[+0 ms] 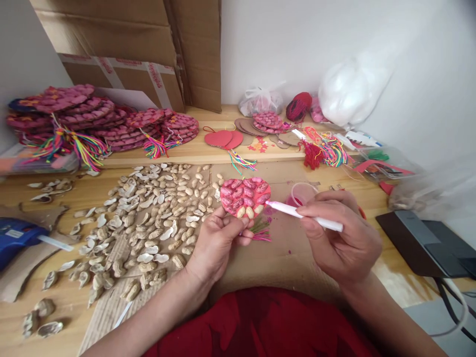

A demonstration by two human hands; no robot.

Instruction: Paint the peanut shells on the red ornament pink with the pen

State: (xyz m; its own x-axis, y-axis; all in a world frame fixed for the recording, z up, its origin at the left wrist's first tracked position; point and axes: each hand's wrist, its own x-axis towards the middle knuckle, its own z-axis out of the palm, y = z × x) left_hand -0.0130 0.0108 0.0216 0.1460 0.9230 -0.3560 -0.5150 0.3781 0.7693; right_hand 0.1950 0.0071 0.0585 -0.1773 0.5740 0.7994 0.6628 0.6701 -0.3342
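Note:
My left hand (219,233) grips a heart-shaped ornament (241,194) by its lower edge, thumb in front. Peanut shells cover the heart's face; most are painted pink, and three near the bottom are pale and bare. A multicoloured tassel (262,232) hangs beneath it, partly behind my fingers. In my right hand (340,235) is a white paintbrush (293,211), pinched between thumb and fingers, its pink tip touching or nearly touching the heart's right edge. Just behind the brush stands a clear plastic cup (305,190) with pink paint in it.
Loose peanut shells (148,223) spread over cardboard at left, beside a blue glue gun (22,238). Stacks of finished pink ornaments (74,111) line the raised shelf. Red card hearts (223,139), tassels (330,148) and yarn (298,105) lie further right. A black device (420,238) sits at far right.

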